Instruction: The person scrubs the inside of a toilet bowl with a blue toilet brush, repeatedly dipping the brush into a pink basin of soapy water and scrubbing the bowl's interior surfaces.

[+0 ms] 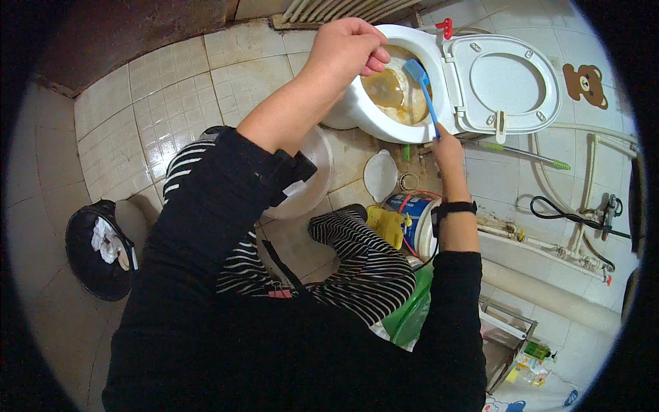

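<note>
My right hand (447,147) grips the blue handle of a long toilet brush (428,98). Its blue flat head rests against the inner right wall of the white toilet bowl (368,116). Brown stains and murky water show inside the bowl. Above the bowl's left rim is my left hand (350,46), its fingers curled in and nothing visible in them. The white toilet seat and lid (463,87) are raised against the tiled wall. A black band circles my right forearm.
A pale plastic basin (322,175) stands beside my leg. Nearby are a white lid (381,176), a blue-and-white bucket (419,216) and a yellow container (385,226). A green-tipped metal rod (525,154) lies by the wall pipes. Leftward stands a black-lined bin (98,252); a radiator (345,9) is beyond.
</note>
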